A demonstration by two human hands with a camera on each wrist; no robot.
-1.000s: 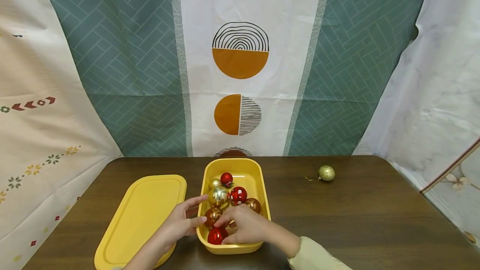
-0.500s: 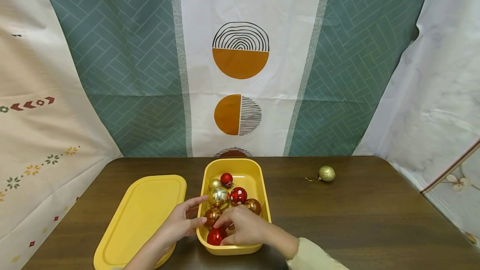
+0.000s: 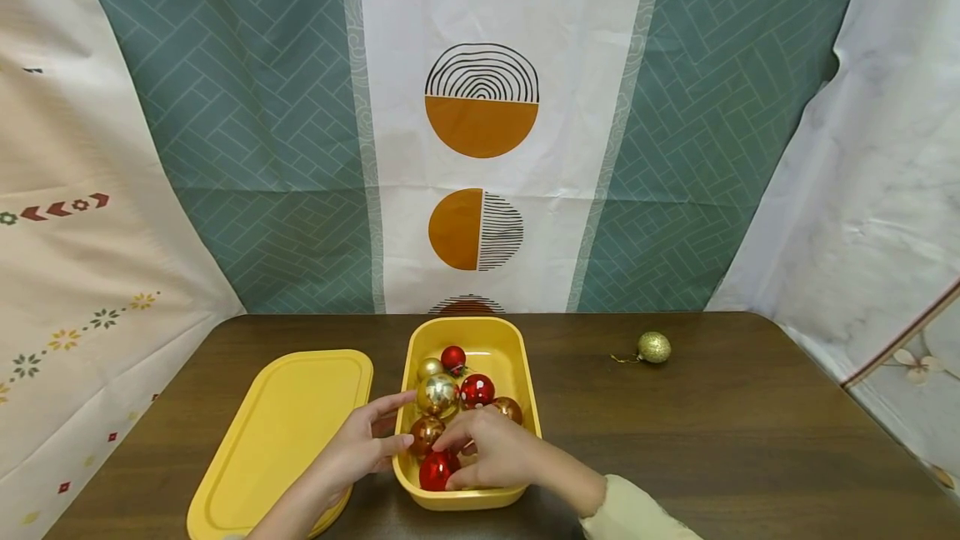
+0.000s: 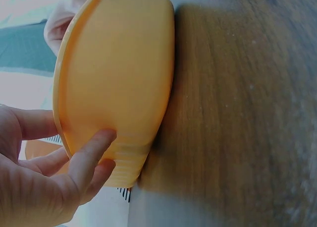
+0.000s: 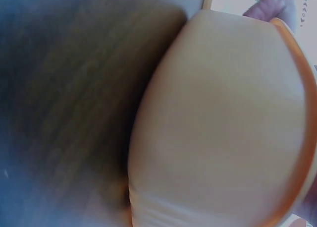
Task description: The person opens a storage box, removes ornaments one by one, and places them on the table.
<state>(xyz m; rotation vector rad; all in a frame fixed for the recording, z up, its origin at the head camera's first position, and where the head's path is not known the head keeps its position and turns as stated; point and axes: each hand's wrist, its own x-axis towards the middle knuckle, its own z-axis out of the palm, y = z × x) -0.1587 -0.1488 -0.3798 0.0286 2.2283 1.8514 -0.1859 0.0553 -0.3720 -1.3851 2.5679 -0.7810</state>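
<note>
A yellow plastic box (image 3: 459, 502) stands in the middle of the table in the head view. My left hand (image 3: 358, 442) grips its left wall; in the left wrist view, some fingers (image 4: 91, 155) lie against the outside of the wall (image 4: 119, 63) and others reach over the rim. Inside the box, at the near end, my right hand (image 3: 495, 448) holds a shiny red Christmas bauble (image 3: 437, 472) between thumb and fingers. A copper bauble (image 3: 426, 435) lies just beyond it. The right wrist view shows mostly the box's outer wall (image 5: 223, 113), hiding my right hand's fingers.
More baubles share the box: a large gold one (image 3: 438, 395), a spotted red one (image 3: 477, 391), another copper one (image 3: 507, 410) and small ones at the back. A yellow lid (image 3: 281, 440) lies left. A glittery gold bauble (image 3: 654, 347) rests at the back right.
The red bauble has shifted slightly, left and then back to the right, along with my right hand's fingers. My left hand stays in place on the box.
</note>
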